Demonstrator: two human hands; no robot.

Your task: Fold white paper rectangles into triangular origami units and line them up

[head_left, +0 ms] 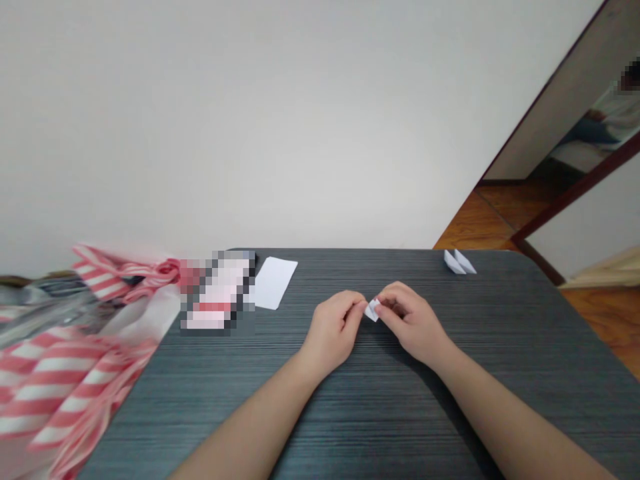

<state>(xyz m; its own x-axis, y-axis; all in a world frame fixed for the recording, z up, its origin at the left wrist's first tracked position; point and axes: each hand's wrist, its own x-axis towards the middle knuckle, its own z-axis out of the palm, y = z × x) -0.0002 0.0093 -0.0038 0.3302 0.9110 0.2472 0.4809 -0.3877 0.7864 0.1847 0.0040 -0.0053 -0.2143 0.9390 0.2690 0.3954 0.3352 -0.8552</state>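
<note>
Both of my hands meet over the middle of a dark grey wood-grain table (350, 413). My left hand (334, 328) and my right hand (409, 320) pinch a small folded piece of white paper (373, 309) between their fingertips. The fingers of both are curled closed around it, and most of the paper is hidden by them. A folded white paper shape (459, 263) lies at the far right of the table, well away from my hands.
A flat white sheet of paper (275, 282) lies at the far left of the table, beside a blurred-out item (217, 297). A red-and-white striped plastic bag (65, 373) sits off the left edge. A wall stands behind; wooden floor and a mirror show at right.
</note>
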